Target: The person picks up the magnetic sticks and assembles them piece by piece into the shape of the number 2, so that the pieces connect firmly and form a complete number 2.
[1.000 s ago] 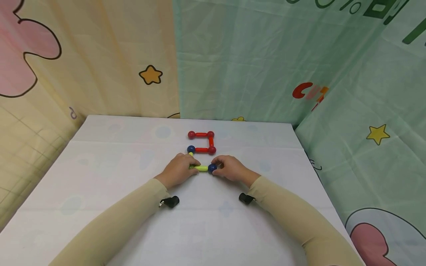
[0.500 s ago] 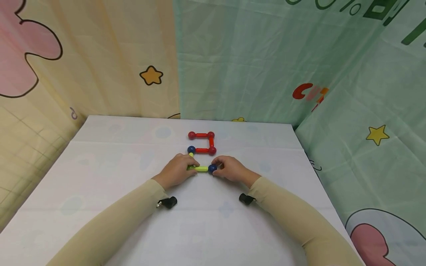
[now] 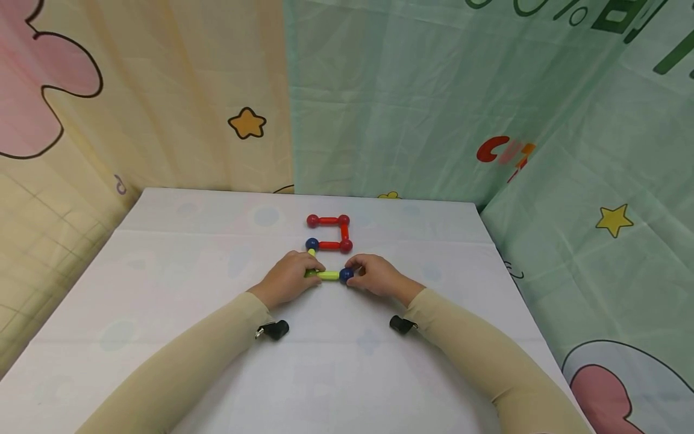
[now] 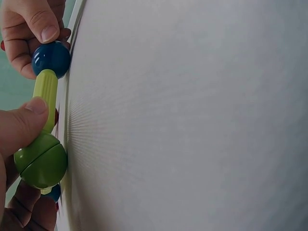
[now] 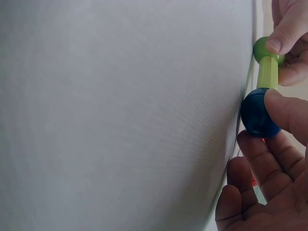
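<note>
My left hand (image 3: 287,278) pinches the green ball (image 4: 41,161) at a corner of a ball-and-rod chain; its thumb lies over the near end of a yellow-green rod (image 3: 328,275). At that rod's other end, a dark blue ball (image 5: 260,113) sits between the thumb and fingers of my right hand (image 3: 379,276). A second yellow-green rod (image 3: 311,252), partly hidden by the left hand, runs from the green ball up to another blue ball (image 3: 311,243). From there a red rod (image 3: 328,245) leads to a red ball (image 3: 345,246).
Farther back the chain continues through an upright red rod (image 3: 344,232), a red corner ball (image 3: 344,220), a top red rod (image 3: 328,220) and an end red ball (image 3: 312,220). Everything lies on a white-covered table (image 3: 162,253). Printed curtains (image 3: 379,102) hang behind and at the sides.
My left hand and wrist have shifted slightly to the left along the green ball, then stayed still. The right hand keeps its hold on the blue ball, and the chain looks unchanged.
</note>
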`<state>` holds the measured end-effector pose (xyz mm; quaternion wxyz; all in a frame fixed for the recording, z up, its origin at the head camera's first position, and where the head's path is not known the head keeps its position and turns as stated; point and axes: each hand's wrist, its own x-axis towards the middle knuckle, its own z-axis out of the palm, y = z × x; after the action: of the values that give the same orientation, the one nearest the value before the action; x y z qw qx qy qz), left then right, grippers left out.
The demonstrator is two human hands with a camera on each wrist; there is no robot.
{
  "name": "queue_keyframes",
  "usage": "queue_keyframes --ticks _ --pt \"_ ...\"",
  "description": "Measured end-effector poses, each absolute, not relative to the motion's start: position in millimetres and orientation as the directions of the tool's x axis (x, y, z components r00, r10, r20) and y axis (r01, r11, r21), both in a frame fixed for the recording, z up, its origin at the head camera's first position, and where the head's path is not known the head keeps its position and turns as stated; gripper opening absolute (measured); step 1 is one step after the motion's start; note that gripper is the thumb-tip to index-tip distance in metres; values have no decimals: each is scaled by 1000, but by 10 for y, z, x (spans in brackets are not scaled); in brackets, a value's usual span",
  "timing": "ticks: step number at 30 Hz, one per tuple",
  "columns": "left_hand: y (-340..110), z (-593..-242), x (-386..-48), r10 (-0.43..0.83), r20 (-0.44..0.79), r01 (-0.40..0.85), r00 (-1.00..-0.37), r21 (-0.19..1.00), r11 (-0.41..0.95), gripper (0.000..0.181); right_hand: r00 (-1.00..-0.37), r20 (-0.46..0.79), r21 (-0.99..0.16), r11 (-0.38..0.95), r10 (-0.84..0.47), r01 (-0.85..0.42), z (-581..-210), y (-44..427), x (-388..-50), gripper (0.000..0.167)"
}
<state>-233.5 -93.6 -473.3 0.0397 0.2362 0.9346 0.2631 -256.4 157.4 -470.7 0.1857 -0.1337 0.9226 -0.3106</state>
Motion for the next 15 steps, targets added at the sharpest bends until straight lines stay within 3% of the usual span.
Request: queue_keyframes --ticks 15 --pt "-948 -4741 -2338 459 53 415 -887 527 741 28 -896 -260 -625 770 -359 -127 -4707 1570 -2567 33"
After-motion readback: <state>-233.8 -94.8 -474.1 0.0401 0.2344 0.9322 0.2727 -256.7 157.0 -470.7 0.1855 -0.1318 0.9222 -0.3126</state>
